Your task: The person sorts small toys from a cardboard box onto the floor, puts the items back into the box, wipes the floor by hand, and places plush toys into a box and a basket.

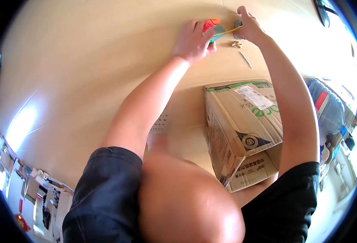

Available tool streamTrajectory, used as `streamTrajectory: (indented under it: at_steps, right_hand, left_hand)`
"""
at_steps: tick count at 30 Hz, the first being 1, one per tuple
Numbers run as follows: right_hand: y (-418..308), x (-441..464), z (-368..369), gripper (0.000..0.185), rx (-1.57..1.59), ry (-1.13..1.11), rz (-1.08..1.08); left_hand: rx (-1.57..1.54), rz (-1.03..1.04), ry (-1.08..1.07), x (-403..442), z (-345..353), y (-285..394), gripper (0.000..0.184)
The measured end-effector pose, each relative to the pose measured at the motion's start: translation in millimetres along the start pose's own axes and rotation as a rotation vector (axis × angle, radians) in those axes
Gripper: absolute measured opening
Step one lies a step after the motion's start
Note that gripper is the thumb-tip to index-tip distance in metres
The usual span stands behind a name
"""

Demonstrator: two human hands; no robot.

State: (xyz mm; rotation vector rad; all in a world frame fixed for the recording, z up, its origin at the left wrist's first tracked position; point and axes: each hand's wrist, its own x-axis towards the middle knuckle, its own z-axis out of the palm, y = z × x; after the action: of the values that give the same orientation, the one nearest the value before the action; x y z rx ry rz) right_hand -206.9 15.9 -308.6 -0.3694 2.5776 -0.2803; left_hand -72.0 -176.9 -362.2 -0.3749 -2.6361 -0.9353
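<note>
My left hand [193,40] is closed on a small red, orange and green object [210,25] near the top middle of the view. From it a yellow strip [228,30] runs to my right hand [249,27]. The fingers of my right hand are bent at a grey round item [238,30], and whether they grip it or the strip's end is hard to tell. Just below lies a small gold-coloured metal piece [237,44]. A thin silver rod [246,60] rests on the tan surface [117,52] under that piece.
An opened cardboard box [243,117] stands between my arms, near my right forearm. My bare knee [190,198] is at the bottom middle. Shelves with goods [36,190] show at the lower left, and a plastic-wrapped bundle [326,105] is at the right.
</note>
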Motion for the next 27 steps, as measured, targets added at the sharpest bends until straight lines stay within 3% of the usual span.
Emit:
streamTrajectory:
  at_steps: [3, 4, 7, 8, 9, 12, 15, 17, 21, 25, 27]
  right_hand:
    - [1, 1, -15, 0.04, 0.085, -0.25, 0.027]
    - [8, 0, -13, 0.03, 0.027, -0.175, -0.126]
    - [11, -7, -18, 0.026, 0.122, -0.198, -0.116]
    - [6, -15, -25, 0.027, 0.172, -0.211, -0.002]
    - [25, -13, -19, 0.03, -0.014, -0.149, -0.226]
    - [35, -19, -13, 0.035, 0.008, -0.206, -0.261]
    - [-11, -34, -22, 0.042, 0.037, -0.232, -0.03]
    - [-3, -29, -12, 0.045, 0.066, -0.189, -0.048]
    - [4, -29, -4, 0.047, 0.025, -0.138, -0.122]
    - [1, -38, 4, 0.037, 0.037, -0.095, -0.2]
    - [0, -38, 7, 0.034, -0.121, -0.213, -0.157]
  left_hand:
    - [0.012, 0.067, -0.007, -2, 3, 1, 0.035]
    - [0.032, 0.088, -0.004, -4, 1, -2, 0.036]
    - [0.074, 0.034, 0.042, -6, 6, -1, 0.042]
    - [0.059, 0.0, 0.003, -5, 9, 0, 0.045]
    - [0.04, -0.026, -0.035, -4, 6, -2, 0.048]
    - [-0.009, -0.058, -0.04, 3, 4, 1, 0.052]
    - [0.063, -0.094, -0.045, 3, -3, 5, 0.054]
    - [0.108, -0.161, -0.126, 5, -3, 8, 0.055]
    - [0.119, -0.309, -0.053, 10, 1, 21, 0.055]
    - [0.208, -0.44, -0.027, 16, 3, 37, 0.045]
    - [0.235, -0.533, -0.116, 14, 2, 41, 0.034]
